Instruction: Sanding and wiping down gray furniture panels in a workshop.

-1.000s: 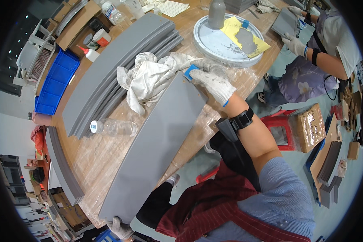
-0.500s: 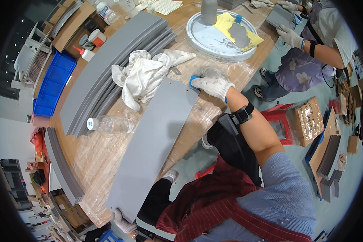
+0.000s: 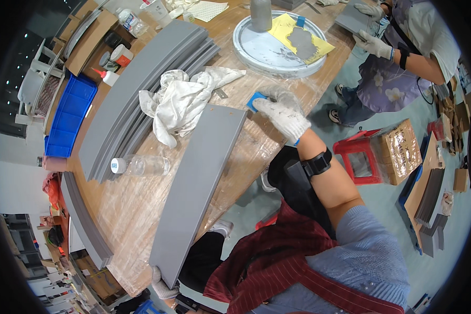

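A long grey panel [image 3: 196, 183] runs from the table's middle toward my body, tilted so that its right-hand long edge shows. My left hand [image 3: 164, 286], in a white glove, is closed on the panel's near end; part of its fingers is hidden by the panel. Just off the far right corner, my gloved right hand [image 3: 283, 112] pinches a small blue block [image 3: 255, 100] between thumb and fingers, apart from the panel. A crumpled white cloth [image 3: 180, 102] lies beyond the panel's left side, and a clear plastic bottle [image 3: 141, 165] rests on its side to the left.
Stacked grey panels [image 3: 146, 94] stand at the left. A round white lid [image 3: 246, 49] carries a grey bottle [image 3: 260, 15] and yellow paper [image 3: 319, 49] with grey paste. Blue bins [image 3: 70, 115] line the left edge. A co-worker's gloved hands [image 3: 374, 44] hold another panel. A red stool [image 3: 356, 157] bears a carton.
My right hand with the blue block has come away from the panel's far corner. The panel has turned in my left hand, so its long edge now shows.
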Available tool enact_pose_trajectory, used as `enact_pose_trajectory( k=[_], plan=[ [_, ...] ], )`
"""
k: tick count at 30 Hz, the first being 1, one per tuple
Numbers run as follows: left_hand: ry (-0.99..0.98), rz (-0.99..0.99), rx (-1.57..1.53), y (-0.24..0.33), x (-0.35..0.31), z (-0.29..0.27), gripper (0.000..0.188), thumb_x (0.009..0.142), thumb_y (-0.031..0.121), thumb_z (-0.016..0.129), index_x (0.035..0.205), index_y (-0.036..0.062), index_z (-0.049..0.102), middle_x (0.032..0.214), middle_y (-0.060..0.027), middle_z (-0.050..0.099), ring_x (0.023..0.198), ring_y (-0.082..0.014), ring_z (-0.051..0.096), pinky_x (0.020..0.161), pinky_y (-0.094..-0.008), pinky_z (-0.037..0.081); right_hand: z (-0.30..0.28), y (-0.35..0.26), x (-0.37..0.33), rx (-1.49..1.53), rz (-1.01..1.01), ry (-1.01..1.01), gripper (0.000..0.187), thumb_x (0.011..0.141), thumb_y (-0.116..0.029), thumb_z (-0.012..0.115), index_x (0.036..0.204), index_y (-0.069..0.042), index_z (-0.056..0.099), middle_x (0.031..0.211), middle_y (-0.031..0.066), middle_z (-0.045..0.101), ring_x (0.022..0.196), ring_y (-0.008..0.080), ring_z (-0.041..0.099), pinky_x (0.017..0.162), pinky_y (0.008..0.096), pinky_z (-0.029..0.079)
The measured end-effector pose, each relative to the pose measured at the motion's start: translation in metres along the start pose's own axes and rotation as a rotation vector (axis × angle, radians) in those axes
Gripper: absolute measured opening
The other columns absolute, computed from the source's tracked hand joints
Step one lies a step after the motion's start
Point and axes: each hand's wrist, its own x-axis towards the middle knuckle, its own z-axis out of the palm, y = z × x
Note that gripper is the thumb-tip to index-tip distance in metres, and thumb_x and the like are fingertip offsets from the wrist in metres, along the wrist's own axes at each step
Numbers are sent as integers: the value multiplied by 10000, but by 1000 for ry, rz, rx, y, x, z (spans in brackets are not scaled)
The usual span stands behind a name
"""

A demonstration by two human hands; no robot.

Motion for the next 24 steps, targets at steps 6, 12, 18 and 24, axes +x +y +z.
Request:
enact_pose_trajectory(
  k=[6, 12, 18, 24],
  plan=[
    [114, -75, -70, 0, 4, 9, 526, 986, 388, 671, 1318, -13, 598, 1074, -137, 741, 762, -234, 739, 533, -283, 570, 22, 19, -8, 161, 151, 60, 565, 834, -379, 702, 1245, 8, 701, 1088, 231, 739, 1030, 346, 706, 926, 398, 529],
    [51, -121, 42, 9, -2, 8, 554, 973, 403, 683, 1313, -26, 597, 1093, -144, 739, 805, -251, 746, 561, -292, 584, 27, 10, -18, 210, 143, 140, 544, 856, -374, 724, 1237, 13, 697, 1061, 208, 744, 1002, 327, 712, 907, 394, 535],
    [109, -47, -65, -3, 10, 7, 572, 971, 430, 671, 1297, -32, 587, 1088, -152, 702, 836, -264, 686, 643, -338, 564, 23, 0, -25, -54, -45, 257, 485, 873, -342, 710, 1232, -16, 699, 1110, 202, 731, 1010, 340, 709, 913, 405, 544],
    [67, -51, -142, -2, 4, 20, 541, 984, 339, 673, 1353, -39, 556, 1213, -167, 679, 988, -290, 692, 795, -389, 593, 34, -12, -44, -250, -344, 276, 367, 863, -248, 734, 1168, -45, 716, 1065, 165, 725, 948, 329, 710, 849, 409, 568]
  ],
)
